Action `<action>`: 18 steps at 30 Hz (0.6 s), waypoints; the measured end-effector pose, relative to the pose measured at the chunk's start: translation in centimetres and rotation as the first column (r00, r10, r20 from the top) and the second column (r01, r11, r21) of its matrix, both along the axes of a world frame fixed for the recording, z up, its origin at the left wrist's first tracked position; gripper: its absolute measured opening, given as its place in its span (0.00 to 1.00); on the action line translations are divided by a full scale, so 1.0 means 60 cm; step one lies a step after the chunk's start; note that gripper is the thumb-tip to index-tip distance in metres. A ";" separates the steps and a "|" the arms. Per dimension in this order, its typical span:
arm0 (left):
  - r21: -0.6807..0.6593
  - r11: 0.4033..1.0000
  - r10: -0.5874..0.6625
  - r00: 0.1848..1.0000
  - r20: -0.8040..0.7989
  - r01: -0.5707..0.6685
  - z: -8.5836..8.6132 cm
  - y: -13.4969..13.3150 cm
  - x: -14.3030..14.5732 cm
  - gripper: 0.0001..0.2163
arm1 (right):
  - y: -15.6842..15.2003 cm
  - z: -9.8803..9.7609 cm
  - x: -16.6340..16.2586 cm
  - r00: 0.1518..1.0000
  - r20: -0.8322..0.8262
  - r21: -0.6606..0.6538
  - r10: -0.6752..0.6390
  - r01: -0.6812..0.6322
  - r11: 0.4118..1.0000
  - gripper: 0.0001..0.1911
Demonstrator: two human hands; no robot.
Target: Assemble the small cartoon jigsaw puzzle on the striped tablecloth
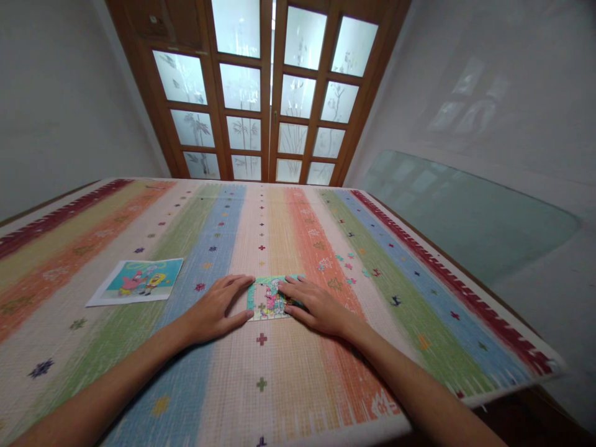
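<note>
A small, partly assembled jigsaw puzzle (269, 300) with a teal border and cartoon figures lies flat before me, and the tablecloth shows through a gap in it. At its left edge rests my left hand (218, 310), open, with thumb and fingers apart and the fingertips at the border. My right hand (317, 304) lies over the puzzle's right part, fingers stretched out and touching it. That hand hides much of the right side. Several loose puzzle pieces (349, 266), teal and pink, are scattered beyond my right hand.
A printed cartoon picture (145, 279) on white paper lies to the left. The striped tablecloth (261, 385) covers the bed-like or table-like surface, whose near edge shows at lower right. Wooden doors with frosted panes (244, 87) stand behind; walls flank both sides.
</note>
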State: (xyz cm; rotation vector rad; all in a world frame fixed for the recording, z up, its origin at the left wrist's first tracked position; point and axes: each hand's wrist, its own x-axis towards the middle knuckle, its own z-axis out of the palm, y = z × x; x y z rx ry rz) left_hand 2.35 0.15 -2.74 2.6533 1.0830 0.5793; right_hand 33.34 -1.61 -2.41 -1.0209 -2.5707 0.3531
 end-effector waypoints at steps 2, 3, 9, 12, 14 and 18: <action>-0.003 1.000 0.000 1.000 0.002 0.000 0.001 0.000 0.001 0.27 | 0.000 -0.001 0.000 1.000 -0.019 0.016 -0.004 0.004 1.000 0.26; -0.004 1.000 -0.002 1.000 0.004 0.002 0.001 0.000 0.002 0.27 | 0.000 -0.001 0.000 0.999 -0.032 0.023 -0.002 0.003 1.000 0.26; -0.012 1.000 0.001 0.999 0.035 0.000 0.004 0.002 0.002 0.25 | 0.000 0.002 0.000 0.997 -0.081 0.044 0.014 -0.010 0.999 0.30; -0.040 0.999 0.012 0.998 0.063 -0.010 0.005 0.004 -0.001 0.24 | 0.001 0.008 0.004 0.995 -0.098 0.059 0.010 -0.004 0.998 0.30; -0.050 0.999 0.016 0.997 0.075 -0.012 0.005 0.005 -0.002 0.23 | 0.004 0.012 0.012 0.994 -0.112 0.083 -0.014 0.023 0.996 0.29; -0.021 1.000 0.003 0.994 0.108 -0.001 0.006 0.004 -0.001 0.23 | 0.017 0.019 0.041 0.987 -0.139 0.152 -0.083 0.104 0.983 0.26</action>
